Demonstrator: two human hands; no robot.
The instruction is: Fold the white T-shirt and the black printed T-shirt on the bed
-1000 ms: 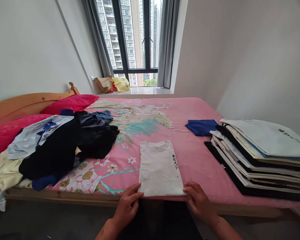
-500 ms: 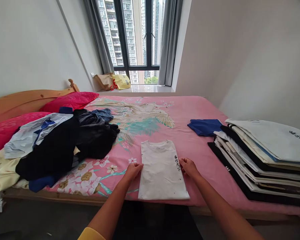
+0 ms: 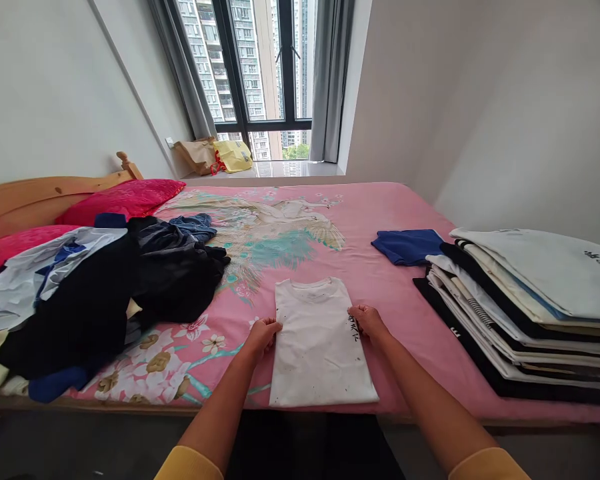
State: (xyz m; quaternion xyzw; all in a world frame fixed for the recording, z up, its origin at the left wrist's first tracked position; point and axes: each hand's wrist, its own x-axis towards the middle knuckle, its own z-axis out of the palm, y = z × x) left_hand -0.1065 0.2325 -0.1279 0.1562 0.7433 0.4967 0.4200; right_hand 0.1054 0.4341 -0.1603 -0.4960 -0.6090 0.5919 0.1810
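A white T-shirt (image 3: pixel 315 360), folded into a neat rectangle, lies flat near the front edge of the bed with its collar pointing away from me. Black characters run down its right side. My left hand (image 3: pixel 264 335) is closed, fingers pinched at the shirt's left edge. On the opposite side, my right hand (image 3: pixel 368 323) pinches the right edge and covers the top of the lettering. Both thumbs and fingertips touch the cloth.
Left of me is a loose heap of clothes (image 3: pixel 180 280) beside red pillows (image 3: pixel 125 202). A tall stack of folded shirts (image 3: pixel 525 327) stands on the right, with folded blue cloth (image 3: pixel 407 247) just behind. Paper bags (image 3: pixel 197 155) sit on the window sill.
My right hand has shifted inward and slightly up, now over part of the lettering. My left hand stays at the left edge. The camera view has tilted and shifted a little.
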